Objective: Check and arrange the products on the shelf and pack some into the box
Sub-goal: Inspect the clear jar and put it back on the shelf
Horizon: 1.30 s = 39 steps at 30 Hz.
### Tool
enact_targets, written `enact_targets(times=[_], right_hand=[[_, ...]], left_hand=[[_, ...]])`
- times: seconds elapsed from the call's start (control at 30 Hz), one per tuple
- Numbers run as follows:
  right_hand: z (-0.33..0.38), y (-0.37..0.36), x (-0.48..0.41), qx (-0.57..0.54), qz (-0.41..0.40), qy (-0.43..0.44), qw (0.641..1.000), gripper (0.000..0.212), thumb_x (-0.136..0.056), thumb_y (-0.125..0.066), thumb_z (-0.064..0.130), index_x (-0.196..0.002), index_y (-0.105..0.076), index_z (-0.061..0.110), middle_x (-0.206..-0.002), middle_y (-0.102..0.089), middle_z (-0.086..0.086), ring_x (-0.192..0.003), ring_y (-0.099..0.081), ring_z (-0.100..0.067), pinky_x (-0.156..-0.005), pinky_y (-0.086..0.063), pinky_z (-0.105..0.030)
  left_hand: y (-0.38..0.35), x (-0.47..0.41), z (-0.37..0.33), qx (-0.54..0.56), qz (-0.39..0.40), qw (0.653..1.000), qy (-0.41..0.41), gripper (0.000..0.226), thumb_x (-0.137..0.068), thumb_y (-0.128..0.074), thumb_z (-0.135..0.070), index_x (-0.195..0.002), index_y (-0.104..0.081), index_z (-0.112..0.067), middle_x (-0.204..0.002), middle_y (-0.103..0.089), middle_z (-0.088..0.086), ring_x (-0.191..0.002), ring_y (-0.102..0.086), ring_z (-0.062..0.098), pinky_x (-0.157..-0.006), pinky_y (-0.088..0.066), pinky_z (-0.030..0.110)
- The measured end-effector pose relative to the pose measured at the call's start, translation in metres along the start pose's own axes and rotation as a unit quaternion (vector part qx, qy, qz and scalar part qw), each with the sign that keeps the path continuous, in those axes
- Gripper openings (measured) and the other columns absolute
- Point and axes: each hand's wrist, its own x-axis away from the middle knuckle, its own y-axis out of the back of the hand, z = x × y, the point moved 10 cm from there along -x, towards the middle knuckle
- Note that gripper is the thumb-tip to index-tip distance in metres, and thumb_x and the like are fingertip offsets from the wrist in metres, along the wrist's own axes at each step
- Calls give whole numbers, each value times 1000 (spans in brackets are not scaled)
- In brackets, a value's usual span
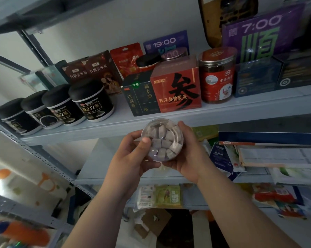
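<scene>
A person's left hand (133,154) and right hand (188,158) are clasping a clear round jar (162,142) between them. The left thumb is pressing on its near face, and the right hand is cupping its other side with the thumb hooking over the upper rim. The jar is presenting one flat circular end to the camera, so its long axis is running away from the viewer toward the shelving. Whether that end is lid or base cannot be told. Grey-purple cubes are filling it, and no label is showing.

The jar is hovering just below and in front of a red box (176,90), which is standing on the pale shelf (240,106) and reading "西洋参黄芪茶" under a large black "参". Touching the red box's left side, a dark green box (140,95) is showing "伏湿膏" and "福本颜". Just right of the red box, a red-labelled canister (216,76) is standing upright. Farther left, four black-lidded tubs (91,101) are lining up, the nearest reading "原品12黑". Behind them, brown pouches (90,70) are reading "红糖姜枣茶". Behind the red box a purple carton (166,42) is displaying "19:00", and up to its right a larger purple carton (262,33) is displaying "7:00".
</scene>
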Motion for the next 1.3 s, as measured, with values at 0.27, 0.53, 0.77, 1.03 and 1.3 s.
enact_targets(times=[0.27, 0.53, 0.77, 1.03, 1.3], right_hand=[[23, -4, 6, 98, 45, 159, 981, 46, -71, -75, 54, -110, -56, 38, -115, -61, -8, -105, -62, -26, -91, -52, -49], [20, -15, 7, 185, 85, 129, 971, 87, -77, -54, 90, -150, -45, 42, -144, -60, -5, -133, -58, -30, -108, -46, -61], [20, -17, 14, 295, 85, 151, 940, 64, -83, -36, 87, -141, -40, 60, -145, -53, 17, -136, -52, -15, -113, -41, -58], [35, -25, 21, 390, 45, 249, 885, 55, -96, -25, 70, -127, -49, 32, -111, -64, -8, -106, -63, -28, -92, -51, -57], [33, -36, 27, 411, 161, 207, 873, 69, -89, -62, 55, -148, -29, 64, -151, -39, 20, -138, -46, -4, -109, -48, -45]], left_hand=[[-22, 17, 37, 145, 106, 961, 211, 88, -78, -36, -76, -132, -57, -11, -92, -67, 18, -63, -66, 31, -45, -57, 34], [6, -5, -1, 14, 28, 999, -7, 54, -72, -56, -21, -124, -57, -32, -118, -70, 9, -103, -69, 36, -79, -57, 51], [7, 8, -28, -202, -27, 968, -148, 37, -79, -68, -44, -114, -58, -44, -109, -65, -16, -98, -69, 12, -72, -60, 30], [4, 13, -45, -313, -31, 913, -259, 34, -79, -62, -46, -113, -57, -42, -109, -59, -16, -104, -62, 12, -82, -54, 22], [36, -7, -11, -70, -60, 995, -48, 40, -72, -63, -50, -106, -66, -29, -111, -71, 16, -97, -73, 37, -73, -61, 48]])
